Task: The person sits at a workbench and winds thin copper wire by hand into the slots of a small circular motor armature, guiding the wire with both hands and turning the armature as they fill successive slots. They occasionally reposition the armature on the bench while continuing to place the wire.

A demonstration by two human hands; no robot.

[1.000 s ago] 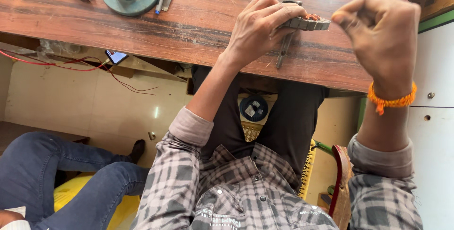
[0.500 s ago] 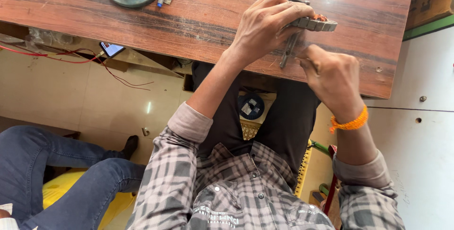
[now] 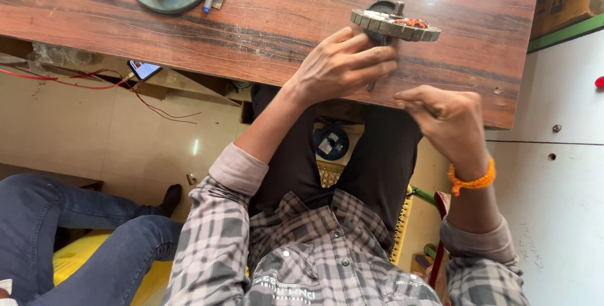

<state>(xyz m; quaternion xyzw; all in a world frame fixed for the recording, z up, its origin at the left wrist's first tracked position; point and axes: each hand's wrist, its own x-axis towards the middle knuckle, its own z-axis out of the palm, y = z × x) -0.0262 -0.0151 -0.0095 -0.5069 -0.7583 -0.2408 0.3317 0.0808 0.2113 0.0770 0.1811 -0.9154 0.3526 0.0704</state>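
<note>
left hand (image 3: 343, 70) clamped on the toothed stator disc (image 3: 395, 26), now lifted; right hand (image 3: 450, 120) dropped away, fingertips pinched together.

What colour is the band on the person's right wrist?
Orange; the thread wristband shows clearly in the head view, just below the right hand.

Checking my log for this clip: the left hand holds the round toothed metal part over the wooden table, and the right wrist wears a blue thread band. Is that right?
Not quite. The head view shows the thread band on the right wrist is orange, not blue. The rest stands: the left hand holds the round toothed metal part over the wooden table, with the right hand just below it.
</note>
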